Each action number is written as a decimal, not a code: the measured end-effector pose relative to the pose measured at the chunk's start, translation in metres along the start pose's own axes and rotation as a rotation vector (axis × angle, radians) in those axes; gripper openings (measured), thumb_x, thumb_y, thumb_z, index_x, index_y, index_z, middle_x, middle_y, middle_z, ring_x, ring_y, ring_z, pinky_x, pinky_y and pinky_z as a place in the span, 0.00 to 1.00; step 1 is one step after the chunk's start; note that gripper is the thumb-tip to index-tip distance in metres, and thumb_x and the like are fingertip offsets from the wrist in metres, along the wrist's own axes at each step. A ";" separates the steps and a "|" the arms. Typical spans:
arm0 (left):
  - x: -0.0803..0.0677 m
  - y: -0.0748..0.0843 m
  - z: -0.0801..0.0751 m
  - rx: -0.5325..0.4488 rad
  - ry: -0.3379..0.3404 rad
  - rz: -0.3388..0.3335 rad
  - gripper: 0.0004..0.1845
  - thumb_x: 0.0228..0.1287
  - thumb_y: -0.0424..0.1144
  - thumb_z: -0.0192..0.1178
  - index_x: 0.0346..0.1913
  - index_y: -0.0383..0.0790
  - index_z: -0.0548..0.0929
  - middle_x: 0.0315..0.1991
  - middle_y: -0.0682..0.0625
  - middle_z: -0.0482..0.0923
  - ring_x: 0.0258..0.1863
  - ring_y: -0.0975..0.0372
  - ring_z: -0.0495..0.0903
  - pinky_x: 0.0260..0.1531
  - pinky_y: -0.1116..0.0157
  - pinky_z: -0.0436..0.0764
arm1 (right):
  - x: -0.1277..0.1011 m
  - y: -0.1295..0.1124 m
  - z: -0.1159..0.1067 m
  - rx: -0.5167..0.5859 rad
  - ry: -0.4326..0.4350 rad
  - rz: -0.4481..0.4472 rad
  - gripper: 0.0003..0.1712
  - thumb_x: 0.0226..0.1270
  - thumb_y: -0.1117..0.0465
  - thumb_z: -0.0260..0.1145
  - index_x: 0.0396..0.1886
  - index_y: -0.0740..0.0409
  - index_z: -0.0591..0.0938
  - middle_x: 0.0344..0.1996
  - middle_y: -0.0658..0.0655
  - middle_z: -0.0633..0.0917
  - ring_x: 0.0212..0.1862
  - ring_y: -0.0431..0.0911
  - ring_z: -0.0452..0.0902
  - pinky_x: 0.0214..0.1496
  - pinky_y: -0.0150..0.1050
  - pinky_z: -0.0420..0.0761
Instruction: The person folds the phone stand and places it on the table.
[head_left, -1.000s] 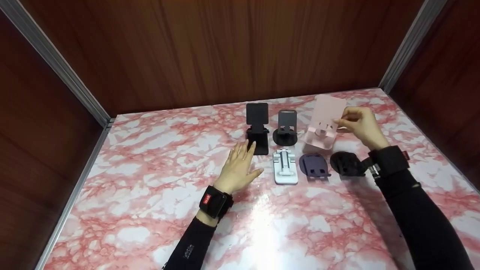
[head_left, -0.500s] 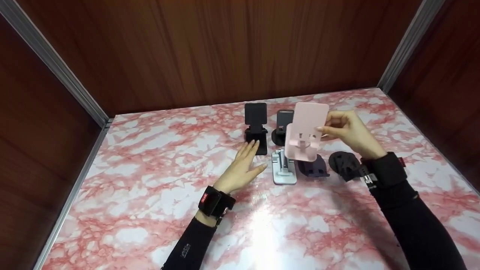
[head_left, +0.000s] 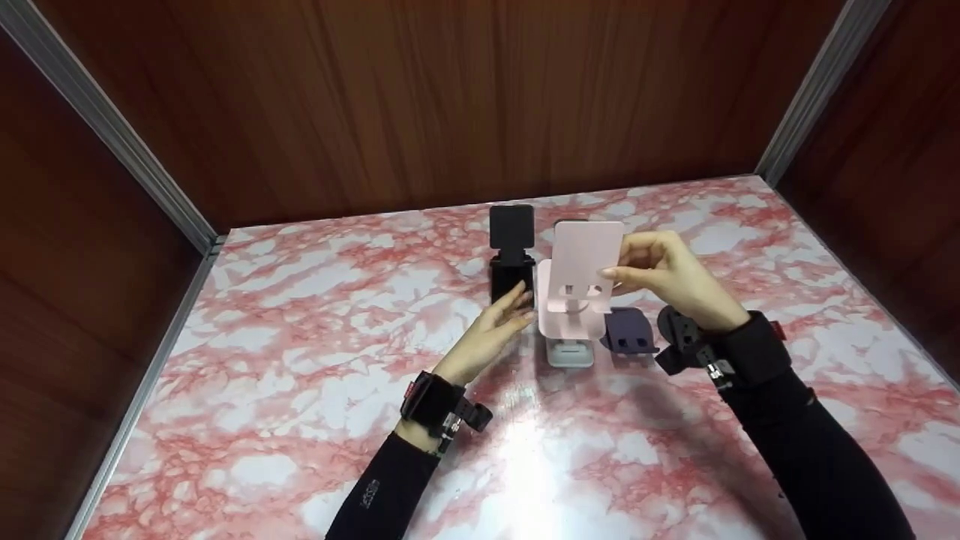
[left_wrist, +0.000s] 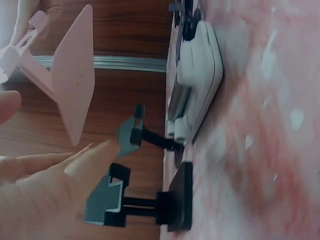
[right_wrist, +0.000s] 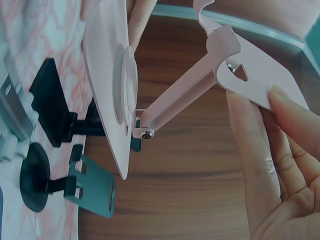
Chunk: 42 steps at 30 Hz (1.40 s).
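Above the middle of the marble-patterned table [head_left: 300, 390], right hand [head_left: 671, 277] pinches the pink phone stand [head_left: 577, 281] by its back plate, thumb and fingers curled on the plate's right edge; stand is lifted clear of the tabletop, base hanging below on its hinged arm. Right wrist view shows the arm joint open, base and plate spread apart. Gripping the edge looks chosen to leave the base and hinge free for the other hand.

Left hand [head_left: 491, 334] holds nothing, fingers straight and loosely spread, fingertips just beside the pink base's left edge; contact cannot be told from any view.

Directly under the held stand lies a white folded stand [head_left: 568, 351], flat on the table. Just right of it a purple stand [head_left: 628, 334], and a black round stand [head_left: 679, 330] partly hidden by the right wrist. Behind, a black stand [head_left: 512, 251] upright, touching or nearly touching the left fingers' far side; a dark grey-green stand [left_wrist: 131, 134] on a round foot beside it, mostly hidden in head view.

Stands crowd the far centre in two rows. Wooden walls [head_left: 450, 97] close three sides, metal corner rails at left and right. Open tabletop lies toward the person and to the left.
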<state>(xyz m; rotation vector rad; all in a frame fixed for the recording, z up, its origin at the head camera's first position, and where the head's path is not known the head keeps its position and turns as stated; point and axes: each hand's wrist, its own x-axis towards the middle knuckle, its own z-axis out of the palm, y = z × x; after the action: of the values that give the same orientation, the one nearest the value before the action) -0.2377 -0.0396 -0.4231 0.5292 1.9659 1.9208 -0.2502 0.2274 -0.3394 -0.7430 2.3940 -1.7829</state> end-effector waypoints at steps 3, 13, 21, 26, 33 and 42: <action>0.002 -0.003 0.001 -0.141 -0.006 -0.045 0.34 0.75 0.33 0.48 0.77 0.31 0.47 0.75 0.32 0.56 0.70 0.45 0.67 0.71 0.46 0.65 | 0.001 0.000 0.005 0.008 -0.020 -0.004 0.07 0.65 0.70 0.67 0.32 0.73 0.80 0.26 0.50 0.88 0.30 0.40 0.85 0.40 0.38 0.88; 0.003 -0.005 -0.001 -0.216 0.025 -0.050 0.25 0.64 0.22 0.53 0.64 0.26 0.66 0.58 0.28 0.77 0.39 0.62 0.84 0.47 0.61 0.86 | 0.005 -0.001 0.019 0.038 -0.045 -0.010 0.09 0.65 0.69 0.67 0.31 0.75 0.78 0.26 0.51 0.88 0.29 0.41 0.85 0.41 0.38 0.88; 0.001 -0.001 -0.001 -0.239 0.027 -0.070 0.24 0.66 0.21 0.52 0.64 0.24 0.65 0.58 0.28 0.76 0.40 0.63 0.84 0.39 0.73 0.85 | 0.010 -0.005 0.028 -0.001 0.024 -0.017 0.09 0.65 0.69 0.68 0.33 0.74 0.79 0.25 0.46 0.87 0.29 0.36 0.83 0.38 0.34 0.87; 0.001 -0.002 -0.002 -0.240 0.053 -0.092 0.24 0.66 0.22 0.53 0.64 0.25 0.65 0.58 0.27 0.76 0.39 0.62 0.84 0.41 0.71 0.86 | 0.011 -0.002 0.032 0.008 0.046 -0.010 0.11 0.67 0.70 0.65 0.45 0.75 0.81 0.30 0.44 0.88 0.32 0.37 0.85 0.37 0.35 0.88; 0.003 -0.001 -0.003 -0.139 0.119 -0.082 0.24 0.64 0.20 0.54 0.63 0.26 0.67 0.55 0.27 0.78 0.37 0.62 0.85 0.39 0.69 0.86 | 0.009 0.003 0.033 0.074 0.018 0.012 0.10 0.68 0.69 0.64 0.41 0.76 0.81 0.29 0.48 0.89 0.31 0.40 0.85 0.36 0.38 0.88; -0.001 0.003 -0.003 -0.065 0.146 0.004 0.23 0.63 0.19 0.53 0.62 0.26 0.67 0.53 0.26 0.79 0.39 0.61 0.85 0.38 0.70 0.86 | 0.007 0.003 0.033 0.119 -0.017 0.027 0.04 0.68 0.69 0.64 0.33 0.67 0.83 0.28 0.50 0.89 0.31 0.40 0.86 0.38 0.40 0.88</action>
<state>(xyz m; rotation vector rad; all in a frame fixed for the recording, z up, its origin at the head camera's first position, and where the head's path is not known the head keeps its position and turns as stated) -0.2385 -0.0428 -0.4201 0.3860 1.9820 2.0708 -0.2469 0.1962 -0.3517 -0.7064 2.2527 -1.8805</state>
